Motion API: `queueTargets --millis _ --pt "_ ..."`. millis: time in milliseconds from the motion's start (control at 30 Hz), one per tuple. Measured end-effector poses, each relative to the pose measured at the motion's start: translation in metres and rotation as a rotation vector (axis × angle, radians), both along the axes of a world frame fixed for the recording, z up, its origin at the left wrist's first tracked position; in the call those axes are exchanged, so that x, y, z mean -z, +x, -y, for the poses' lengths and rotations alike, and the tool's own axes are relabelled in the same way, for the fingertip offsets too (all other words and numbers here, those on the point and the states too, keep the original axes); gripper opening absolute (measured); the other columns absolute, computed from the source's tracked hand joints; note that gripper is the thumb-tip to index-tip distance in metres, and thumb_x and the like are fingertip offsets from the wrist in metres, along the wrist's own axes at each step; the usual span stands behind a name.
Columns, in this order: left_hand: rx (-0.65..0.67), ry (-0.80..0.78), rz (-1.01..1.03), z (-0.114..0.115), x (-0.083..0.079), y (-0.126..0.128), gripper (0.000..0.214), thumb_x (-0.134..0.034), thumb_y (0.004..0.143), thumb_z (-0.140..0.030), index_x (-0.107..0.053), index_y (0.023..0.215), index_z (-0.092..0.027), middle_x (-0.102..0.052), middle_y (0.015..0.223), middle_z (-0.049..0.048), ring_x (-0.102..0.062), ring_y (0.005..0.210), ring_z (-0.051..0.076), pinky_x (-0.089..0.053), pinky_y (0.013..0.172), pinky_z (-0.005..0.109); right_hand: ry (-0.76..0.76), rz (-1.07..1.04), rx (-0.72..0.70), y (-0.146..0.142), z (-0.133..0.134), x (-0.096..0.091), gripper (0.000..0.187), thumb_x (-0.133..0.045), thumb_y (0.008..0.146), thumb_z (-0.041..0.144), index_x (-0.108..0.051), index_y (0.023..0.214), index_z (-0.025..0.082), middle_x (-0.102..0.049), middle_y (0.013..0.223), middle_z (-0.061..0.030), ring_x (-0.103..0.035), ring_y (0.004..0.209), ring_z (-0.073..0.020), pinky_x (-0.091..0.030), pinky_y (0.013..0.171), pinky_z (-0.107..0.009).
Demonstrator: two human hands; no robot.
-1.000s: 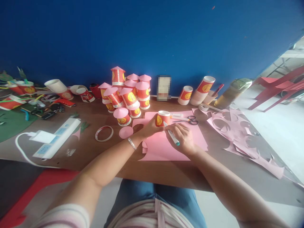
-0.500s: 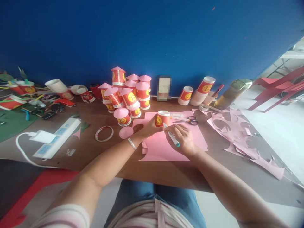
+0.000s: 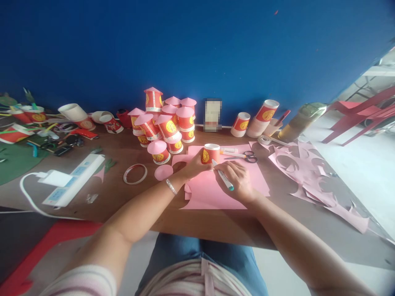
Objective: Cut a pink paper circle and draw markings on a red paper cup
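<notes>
A red paper cup with a gold emblem stands upright on pink paper, gripped from the left by my left hand. My right hand is closed around a white marker with a teal end. The marker's tip points at the lower front of the cup; whether it touches is hard to tell. Behind the cup, to the right, lie an orange-and-white pen and dark-handled scissors. A pink paper disc rests left of my left hand.
Red cups with pink cone roofs are stacked at the back. Cut pink scraps and a leaning stack of cups are on the right. Leftward are a roll of tape and a power strip. A blue wall rises behind.
The cup in my left hand has shifted very slightly to the left. My right hand and the marker stay practically where they were.
</notes>
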State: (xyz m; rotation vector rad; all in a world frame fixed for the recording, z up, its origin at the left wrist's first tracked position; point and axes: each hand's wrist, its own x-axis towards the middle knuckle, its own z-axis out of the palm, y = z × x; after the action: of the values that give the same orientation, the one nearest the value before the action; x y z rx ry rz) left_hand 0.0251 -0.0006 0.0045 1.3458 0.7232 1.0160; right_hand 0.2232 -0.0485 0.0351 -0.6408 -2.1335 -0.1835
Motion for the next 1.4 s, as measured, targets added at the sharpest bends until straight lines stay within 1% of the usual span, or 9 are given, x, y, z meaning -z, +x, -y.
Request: queueTargets --millis 100,200,367,567,867,1100,1233,1400 --pt "0.011 -0.031 0.035 0.000 0.001 -0.002 0.051 -0.091 0.079 -0.036 -0.061 0.117 -0.021 -0.065 0.106 0.0025 -0.060 0.099 0.019 -0.051 0.090 0.033 0.019 -0.004 0.012 0.001 -0.001 -0.002 0.023 -0.061 0.097 0.005 -0.063 0.111 0.023 -0.076 0.085 -0.0012 -0.069 0.068 -0.0162 -0.054 0.068 -0.031" --pt "0.051 -0.051 0.050 0.000 -0.002 -0.004 0.042 -0.088 0.079 -0.037 -0.063 0.107 -0.020 -0.063 0.097 0.0005 -0.057 0.089 0.017 -0.047 0.083 0.031 0.043 -0.015 0.019 0.003 -0.003 -0.002 0.024 -0.061 0.097 0.005 -0.061 0.112 0.023 -0.076 0.086 -0.0024 -0.070 0.070 -0.0174 -0.054 0.068 -0.032" --pt "0.110 -0.045 0.060 -0.002 -0.003 -0.007 0.034 -0.085 0.079 -0.034 -0.063 0.100 -0.020 -0.060 0.093 -0.0004 -0.054 0.088 0.016 -0.045 0.084 0.031 0.042 -0.060 0.052 0.007 -0.007 0.000 0.029 -0.060 0.096 0.005 -0.062 0.118 0.024 -0.076 0.090 -0.0033 -0.072 0.075 -0.0200 -0.054 0.068 -0.033" --pt "0.114 -0.063 0.078 -0.004 0.003 -0.007 0.036 -0.087 0.079 -0.036 -0.063 0.100 -0.019 -0.059 0.093 -0.0002 -0.053 0.086 0.015 -0.045 0.079 0.029 0.045 -0.063 0.064 0.007 -0.009 0.002 0.030 -0.059 0.094 0.003 -0.062 0.116 0.024 -0.076 0.091 -0.0043 -0.071 0.077 -0.0208 -0.055 0.071 -0.033" --pt "0.113 -0.058 0.069 -0.003 0.003 -0.007 0.036 -0.088 0.079 -0.035 -0.061 0.097 -0.019 -0.057 0.091 0.0002 -0.052 0.086 0.015 -0.044 0.080 0.029 0.045 -0.059 0.067 0.008 -0.012 0.006 0.034 -0.058 0.091 0.000 -0.061 0.116 0.023 -0.076 0.093 -0.0050 -0.073 0.079 -0.0217 -0.055 0.070 -0.033" --pt "0.122 -0.058 0.086 -0.004 0.004 -0.007 0.036 -0.087 0.080 -0.032 -0.062 0.103 -0.020 -0.058 0.091 -0.0004 -0.052 0.085 0.015 -0.044 0.080 0.030 0.059 -0.026 0.050 0.005 -0.008 0.002 0.027 -0.060 0.096 0.003 -0.060 0.114 0.022 -0.076 0.088 -0.0034 -0.070 0.071 -0.0188 -0.052 0.066 -0.032" --pt "0.125 -0.033 0.086 -0.003 0.002 -0.007 0.034 -0.085 0.081 -0.033 -0.063 0.104 -0.019 -0.060 0.094 0.0007 -0.054 0.088 0.016 -0.046 0.083 0.031 0.055 -0.008 0.025 0.001 -0.004 -0.001 0.024 -0.060 0.098 0.005 -0.060 0.113 0.023 -0.076 0.087 -0.0019 -0.069 0.069 -0.0168 -0.052 0.066 -0.032" --pt "0.132 -0.033 0.091 -0.002 -0.001 -0.006 0.036 -0.086 0.080 -0.036 -0.063 0.103 -0.019 -0.059 0.091 -0.0001 -0.053 0.084 0.015 -0.045 0.079 0.030 0.064 -0.044 0.002 -0.003 -0.003 -0.001 0.021 -0.062 0.099 0.005 -0.059 0.111 0.022 -0.076 0.085 -0.0012 -0.070 0.069 -0.0157 -0.053 0.066 -0.030"
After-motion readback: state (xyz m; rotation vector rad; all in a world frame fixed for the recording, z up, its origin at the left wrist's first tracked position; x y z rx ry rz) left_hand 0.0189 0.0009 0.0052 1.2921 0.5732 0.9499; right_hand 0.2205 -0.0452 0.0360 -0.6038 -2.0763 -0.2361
